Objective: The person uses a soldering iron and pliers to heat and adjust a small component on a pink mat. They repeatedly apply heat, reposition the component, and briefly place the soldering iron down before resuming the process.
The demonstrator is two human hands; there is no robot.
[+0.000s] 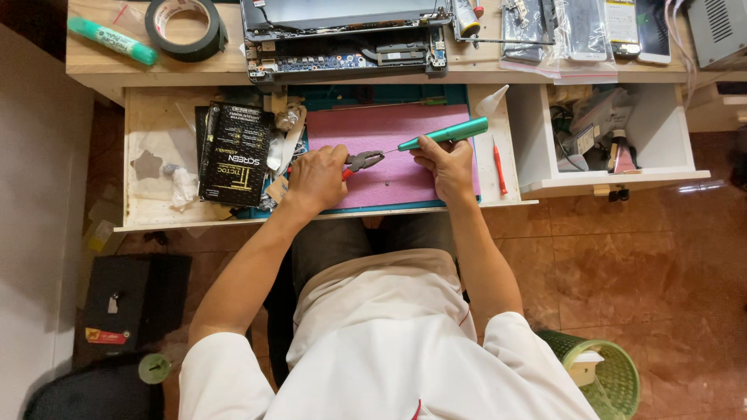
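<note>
On the far left of the upper shelf lie a green plastic marker pen [111,40] and a roll of black tape [187,29]. Below them, on the pull-out wooden tray [152,136], a black rectangular package with gold print [234,153] rests just left of the left hand.

The left forearm runs up from the near left, bent at the elbow, and the left hand [317,178] is curled shut around the red handles of a pair of small pliers [361,161]; the handles are almost wholly hidden in the fist, so only the grey metal nose shows, pointing right. The pliers lie over a pink rectangular work mat [389,132] in the middle of the tray.

The tip of a teal pen-shaped electric screwdriver [443,134] meets the plier nose; whether anything is pinched there is too small to tell. The right hand [447,165] holds the screwdriver's body between thumb and closed fingers, its forearm rising from the near right.

Far beyond, an opened laptop with a bare circuit board [346,47] is cut off by the top edge. To the right lies a slim red-handled tool [499,167].
</note>
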